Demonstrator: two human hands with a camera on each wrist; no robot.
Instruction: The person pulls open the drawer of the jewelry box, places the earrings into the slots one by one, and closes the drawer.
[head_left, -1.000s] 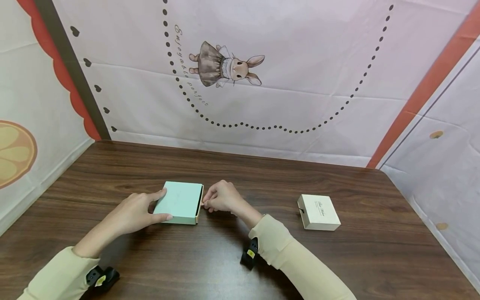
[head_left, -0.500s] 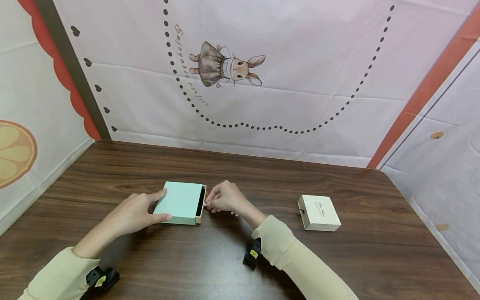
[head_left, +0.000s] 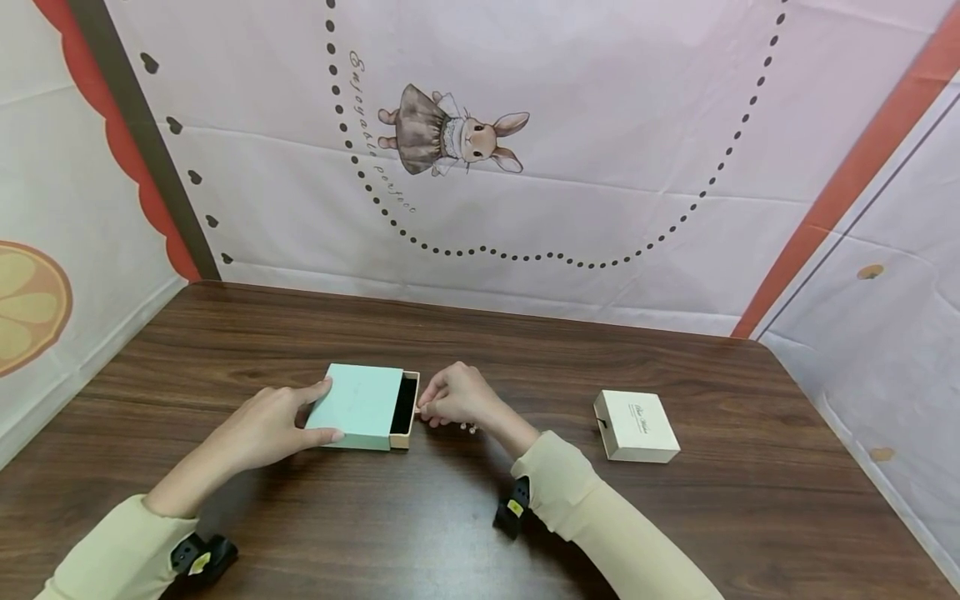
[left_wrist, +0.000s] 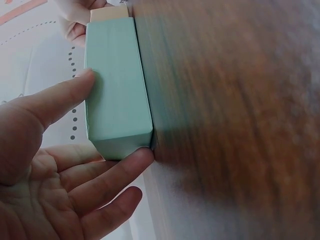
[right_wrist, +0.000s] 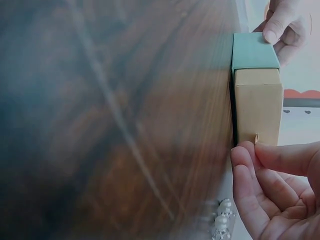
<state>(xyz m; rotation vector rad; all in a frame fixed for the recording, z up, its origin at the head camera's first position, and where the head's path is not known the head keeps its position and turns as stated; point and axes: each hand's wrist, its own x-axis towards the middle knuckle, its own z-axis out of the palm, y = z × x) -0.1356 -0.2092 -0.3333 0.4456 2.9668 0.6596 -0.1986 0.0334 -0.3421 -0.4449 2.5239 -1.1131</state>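
Note:
A mint-green drawer box (head_left: 358, 404) lies flat on the table, its cream inner drawer (head_left: 401, 442) partly out on the right side. Black lining shows in the drawer's exposed part. My left hand (head_left: 266, 427) holds the sleeve from the left, thumb on the near side and fingers round the left end. With thumb and forefinger, my right hand (head_left: 457, 396) pinches the small pull tab (right_wrist: 256, 139) on the drawer's front. Pearl-like beads (right_wrist: 223, 220) lie by the right hand, partly hidden; their kind is unclear.
A smaller cream box (head_left: 637, 426) with dark lettering stands on the right part of the brown wooden table (head_left: 420, 533). A printed cloth (head_left: 600, 125) with a rabbit picture hangs behind the table's far edge.
My right hand has moved right, drawing the drawer farther out of the mint-green sleeve and exposing more black lining. The left hand keeps its hold in the same place.

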